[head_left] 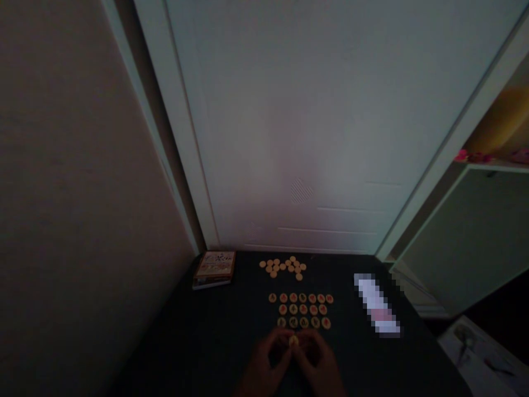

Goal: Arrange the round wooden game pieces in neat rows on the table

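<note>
Both my hands meet at the near edge of a dark table (231, 336). My left hand (266, 361) and my right hand (318, 358) pinch one small round wooden piece (293, 341) between their fingertips. Just beyond them lie three rows of round pieces with red and dark marks (303, 310), face up. Farther back sits a loose heap of plain round pieces (284, 267). The room is dim.
A small printed box (215, 268) lies at the table's far left corner. A blurred white and pink object (377, 305) rests on the right side. A white door (314, 127) stands behind the table, a wall (74, 193) at left, shelves (475, 220) at right.
</note>
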A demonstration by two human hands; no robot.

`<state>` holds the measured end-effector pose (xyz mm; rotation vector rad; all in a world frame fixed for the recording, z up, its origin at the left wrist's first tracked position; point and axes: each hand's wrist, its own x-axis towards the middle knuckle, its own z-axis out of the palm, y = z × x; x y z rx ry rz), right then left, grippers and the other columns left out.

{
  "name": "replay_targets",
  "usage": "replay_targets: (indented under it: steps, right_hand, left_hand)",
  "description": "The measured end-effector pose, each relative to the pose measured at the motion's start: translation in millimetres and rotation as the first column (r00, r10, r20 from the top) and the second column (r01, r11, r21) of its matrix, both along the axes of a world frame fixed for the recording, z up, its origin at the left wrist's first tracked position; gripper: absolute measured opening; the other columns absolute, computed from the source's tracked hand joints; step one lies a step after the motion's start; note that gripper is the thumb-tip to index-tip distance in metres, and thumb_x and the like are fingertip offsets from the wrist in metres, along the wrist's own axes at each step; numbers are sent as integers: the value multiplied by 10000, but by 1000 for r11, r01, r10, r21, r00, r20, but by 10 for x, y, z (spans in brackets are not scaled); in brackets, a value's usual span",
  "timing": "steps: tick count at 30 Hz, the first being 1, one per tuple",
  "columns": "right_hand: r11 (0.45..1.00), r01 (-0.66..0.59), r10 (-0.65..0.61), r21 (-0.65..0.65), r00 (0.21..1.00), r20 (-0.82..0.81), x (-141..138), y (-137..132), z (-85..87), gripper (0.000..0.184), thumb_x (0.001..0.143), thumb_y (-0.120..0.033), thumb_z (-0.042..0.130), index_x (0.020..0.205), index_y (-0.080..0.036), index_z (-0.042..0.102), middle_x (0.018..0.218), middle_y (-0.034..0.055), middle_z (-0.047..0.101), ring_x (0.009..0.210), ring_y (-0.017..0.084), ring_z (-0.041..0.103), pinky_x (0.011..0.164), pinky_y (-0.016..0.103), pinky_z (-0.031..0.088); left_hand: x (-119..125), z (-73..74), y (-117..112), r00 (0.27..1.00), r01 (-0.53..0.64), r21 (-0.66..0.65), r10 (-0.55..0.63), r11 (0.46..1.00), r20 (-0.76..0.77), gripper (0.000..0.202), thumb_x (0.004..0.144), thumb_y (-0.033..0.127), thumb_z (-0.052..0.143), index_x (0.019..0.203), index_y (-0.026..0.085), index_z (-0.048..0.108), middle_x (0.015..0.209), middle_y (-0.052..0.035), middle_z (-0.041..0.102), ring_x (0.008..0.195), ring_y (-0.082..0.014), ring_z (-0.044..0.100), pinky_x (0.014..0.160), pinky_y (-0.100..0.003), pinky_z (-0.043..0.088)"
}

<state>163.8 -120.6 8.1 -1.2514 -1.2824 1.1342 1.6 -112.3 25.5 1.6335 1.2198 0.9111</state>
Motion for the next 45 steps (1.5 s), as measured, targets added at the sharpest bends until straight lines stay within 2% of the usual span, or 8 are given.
replay_targets:
  steps: [3,10,17,25,35,45]
  right_hand:
    - [998,56,-56,-7,998,34,4,-4,-20,426,791,-614,694,837,-191,692,745,39,729,714,201,674,676,271,525]
    - [996,83,-82,-15,995,65,18,-3,-16,437,795,-630,675,801,-194,700,729,43,740,703,207,679,665,270,519]
    - [999,43,-43,-11,999,26,33,-12,77,432,823,-627,641,828,-200,711,798,63,755,793,237,696,733,293,521]
    - [1000,23,-23,-7,1000,11,57,27,-12,419,818,-614,653,856,-200,712,773,60,749,798,248,709,745,304,537]
    - [1000,15,-15,9,998,-54,32,47,-57,383,798,-573,697,854,-194,688,801,69,762,762,232,718,710,291,561]
    - [998,43,-43,53,999,-15,16,59,-94,384,799,-569,696,847,-189,703,746,52,736,703,207,690,657,261,546]
  left_hand:
    - [-6,52,-19,999,14,5,-13,1000,-41,304,903,466,606,1105,265,711,1004,-39,772,920,-214,684,862,-277,510]
    - [12,136,-36,999,-3,-15,3,1000,-50,336,872,514,612,1064,266,732,942,-35,776,872,-212,677,831,-265,517]
    - [42,80,-30,999,-14,11,14,1000,-30,318,916,505,570,1062,266,722,920,-26,772,848,-199,674,793,-252,518]
    - [75,54,-6,997,-23,75,28,997,-71,266,915,463,601,1026,256,726,891,-26,765,779,-184,672,740,-249,520]
    - [77,-68,22,995,-63,87,69,994,-73,289,871,473,638,1016,238,723,848,-26,764,737,-177,660,709,-244,533]
    - [95,31,9,990,-86,105,97,991,-100,198,860,376,651,987,239,719,802,-8,751,702,-167,659,699,-228,526]
